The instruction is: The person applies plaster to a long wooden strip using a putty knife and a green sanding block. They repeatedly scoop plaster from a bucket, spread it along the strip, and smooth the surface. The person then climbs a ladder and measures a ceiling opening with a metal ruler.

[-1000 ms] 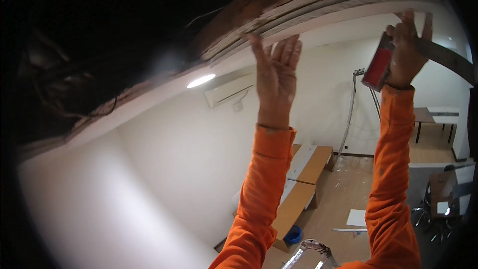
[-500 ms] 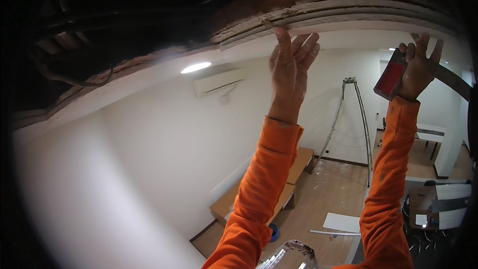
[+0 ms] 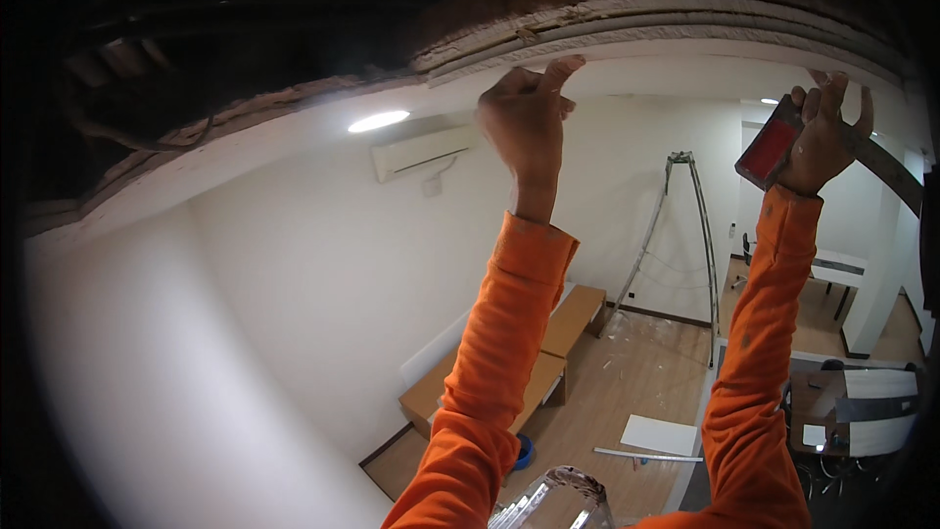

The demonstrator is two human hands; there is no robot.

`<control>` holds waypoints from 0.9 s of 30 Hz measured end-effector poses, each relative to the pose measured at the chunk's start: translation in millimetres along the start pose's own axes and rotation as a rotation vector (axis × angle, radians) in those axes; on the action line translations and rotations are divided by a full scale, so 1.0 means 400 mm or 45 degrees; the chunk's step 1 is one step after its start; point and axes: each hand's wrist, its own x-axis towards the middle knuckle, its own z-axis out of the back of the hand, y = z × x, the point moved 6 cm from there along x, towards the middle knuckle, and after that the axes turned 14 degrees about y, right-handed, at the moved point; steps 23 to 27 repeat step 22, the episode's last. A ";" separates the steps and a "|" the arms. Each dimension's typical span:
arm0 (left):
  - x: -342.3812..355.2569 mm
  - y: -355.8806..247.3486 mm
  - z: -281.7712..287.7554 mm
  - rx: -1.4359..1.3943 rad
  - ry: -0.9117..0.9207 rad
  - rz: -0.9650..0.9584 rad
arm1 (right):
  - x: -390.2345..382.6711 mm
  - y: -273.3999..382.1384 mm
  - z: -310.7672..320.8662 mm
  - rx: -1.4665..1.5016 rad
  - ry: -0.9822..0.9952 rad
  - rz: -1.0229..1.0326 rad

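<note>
My left hand [image 3: 525, 116] is just under the broken edge of the white ceiling panel [image 3: 646, 39], which shows layered, rough plasterboard. Its back faces me; most fingers curl in and one digit stretches right, close to the panel's underside. Whatever those curled fingers may hold is hidden. My right hand [image 3: 822, 145] is raised at the same ceiling further right, some fingers pointing up at it. Against its palm it grips a tool with a dark-rimmed red block [image 3: 769, 145]. A grey strip [image 3: 889, 174] runs out past the hand on the right; its exact kind is unclear.
Above the panel lies a dark ceiling void with pipes [image 3: 117, 59]. Below me is the top of a ladder [image 3: 563, 490]. Another stepladder [image 3: 676, 235] stands by the far wall. Wooden desks [image 3: 573, 318], a white sheet [image 3: 658, 434] and a dark table [image 3: 822, 402] are on the floor below.
My left hand has moved slightly left and turned its back toward me; its spread fingers have curled in. The right hand keeps its grip on the red-faced tool. The view has shifted a little.
</note>
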 end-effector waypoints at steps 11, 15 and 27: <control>-0.063 -0.239 -0.265 1.127 -0.622 -1.528 | 0.173 -0.053 0.183 0.299 -0.068 0.032; -0.069 -0.300 -0.362 1.434 -0.182 -1.638 | 0.227 0.000 0.275 0.322 -0.152 -0.151; -0.108 -0.367 -0.464 1.345 -0.182 -1.742 | 0.268 0.002 0.351 0.460 -0.174 -0.151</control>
